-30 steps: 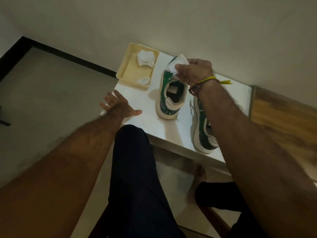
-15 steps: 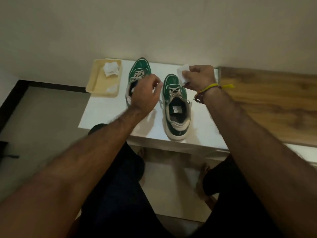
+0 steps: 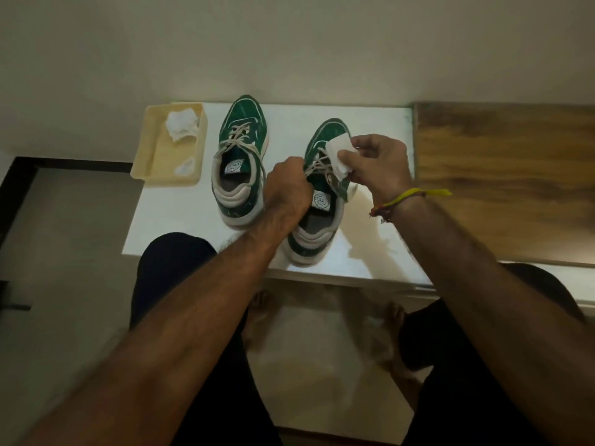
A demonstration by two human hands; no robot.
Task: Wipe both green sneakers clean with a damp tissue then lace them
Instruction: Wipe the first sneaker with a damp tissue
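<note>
Two green sneakers with pale laces stand side by side on a white table (image 3: 180, 226), toes pointing to the wall. The left sneaker (image 3: 240, 156) stands free. My left hand (image 3: 286, 188) grips the right sneaker (image 3: 317, 226) at its left side by the laces, fingers curled. My right hand (image 3: 376, 165) pinches a white tissue (image 3: 339, 156) against that sneaker's upper near the laces. A yellow thread band circles my right wrist.
A shallow beige tray (image 3: 148, 162) at the table's far left corner holds two crumpled white tissues (image 3: 181, 123). A wooden surface (image 3: 502, 181) adjoins the table on the right. A plain wall runs behind. My knees and bare feet are below the table edge.
My left hand left the table, passed the left sneaker and now grips the right sneaker. My right hand brought the tissue from the toe down to the laces. The view turned square to the table.
</note>
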